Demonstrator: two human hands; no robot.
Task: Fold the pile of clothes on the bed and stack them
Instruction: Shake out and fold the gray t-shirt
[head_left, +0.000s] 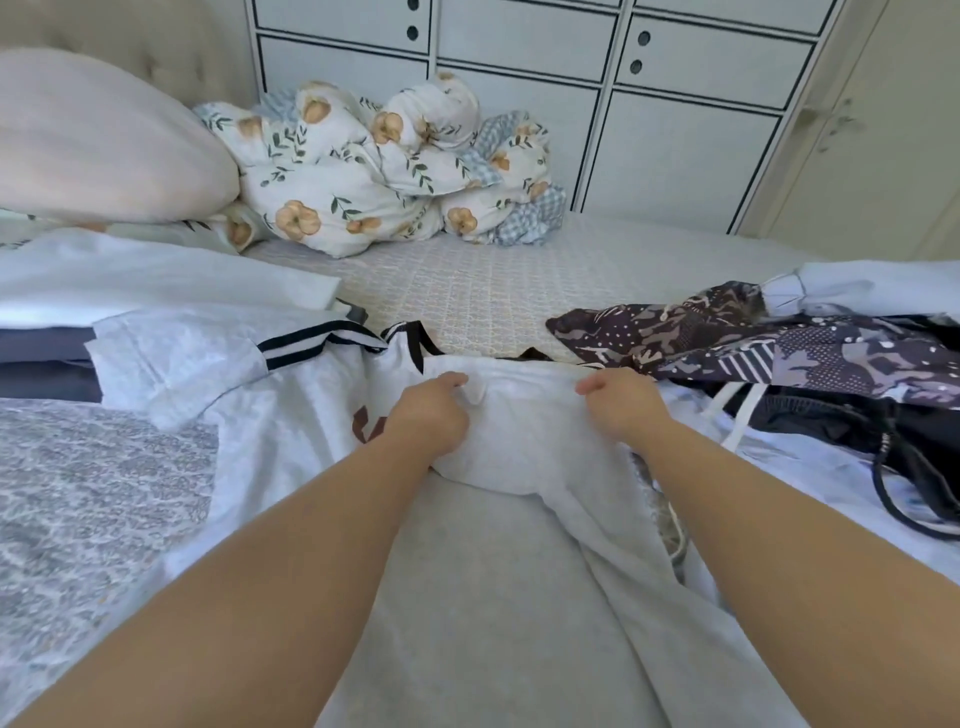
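A white shirt with black-striped sleeve cuffs and a dark-trimmed collar lies spread on the bed in front of me. My left hand and my right hand each pinch a folded-over edge of its white fabric near the middle. A dark patterned garment lies to the right, over black clothing with white drawstrings. More white clothing sits at the far right.
A folded stack of white and dark grey clothes lies at the left. A pink pillow and a bunched floral duvet sit at the head of the bed. White cabinets stand behind.
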